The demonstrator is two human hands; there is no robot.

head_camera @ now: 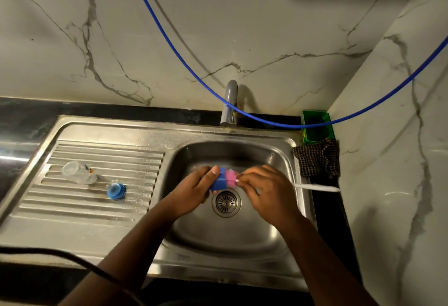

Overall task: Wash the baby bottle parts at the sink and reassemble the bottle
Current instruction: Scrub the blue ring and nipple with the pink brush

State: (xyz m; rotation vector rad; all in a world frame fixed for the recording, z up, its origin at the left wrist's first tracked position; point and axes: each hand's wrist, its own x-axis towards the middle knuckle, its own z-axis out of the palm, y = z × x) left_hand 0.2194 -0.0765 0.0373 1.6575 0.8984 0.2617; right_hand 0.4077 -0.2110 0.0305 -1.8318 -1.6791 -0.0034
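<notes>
Both hands at work over the sink basin (278, 158), above the drain (226, 202). Left hand (194, 190) clamped round a blue bottle cap (219, 182), thumb lying along its top. Right hand (264, 188) gripping a bottle brush, pink bristle head (231, 176) pushed against the open end of the cap, white handle (317, 187) projecting past the right rim of the sink onto the dark counter (324, 208). Hands close together, joined only through cap and brush.

On the ribbed drainboard (101, 206), left of the basin: clear bottle body (78, 173) lying on its side towards the left edge; blue collar ring (116, 191) just right of it, apart from it.

At the back rim: chrome tap (229, 103). At the back right corner: green tub (315, 126), checked cloth (316, 158) in front of it. Blue hose (169, 39) hanging across the marble wall. Black cable (48, 254) across the front left of the counter.
</notes>
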